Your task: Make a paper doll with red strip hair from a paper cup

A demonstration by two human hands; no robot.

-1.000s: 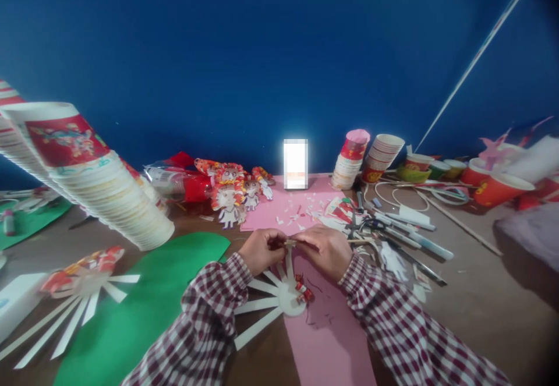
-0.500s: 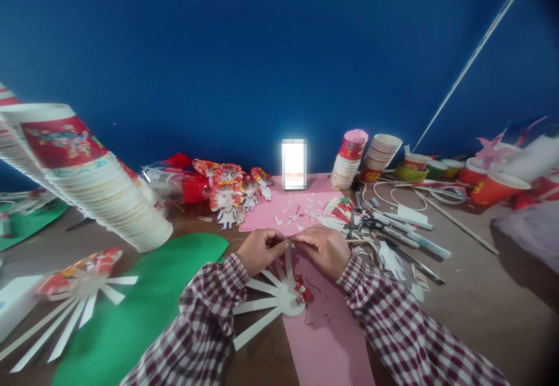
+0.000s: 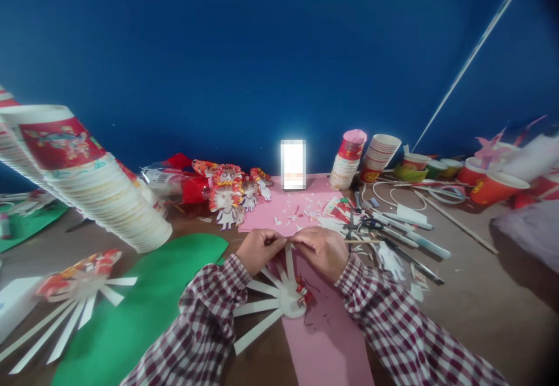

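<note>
A paper cup cut into long white strips (image 3: 290, 303) lies fanned out in front of me, its round base near the middle. My left hand (image 3: 261, 252) is closed, thumb and fingertips pinching the far end of one upright strip. Fingertips of my right hand (image 3: 321, 251) pinch the same end, almost touching the left ones. From behind the right hand a thin wooden stick (image 3: 362, 241) juts out to the right; whether the fingers grip it is hidden. Small red printed scraps (image 3: 303, 293) and dark curled bits lie by the cup's base.
Pink paper (image 3: 329, 339) and green paper (image 3: 187, 269) cover parts of the table. A leaning stack of paper cups (image 3: 109, 199) rises at left, above another cut cup (image 3: 87, 287). Paper figures (image 3: 227, 194) stand at the back; markers (image 3: 419, 240) and scissors crowd the right.
Both hands stay at the strip's end with only slight finger movement. The stick beside the right hand shows a little differently; the cut cup has barely shifted.
</note>
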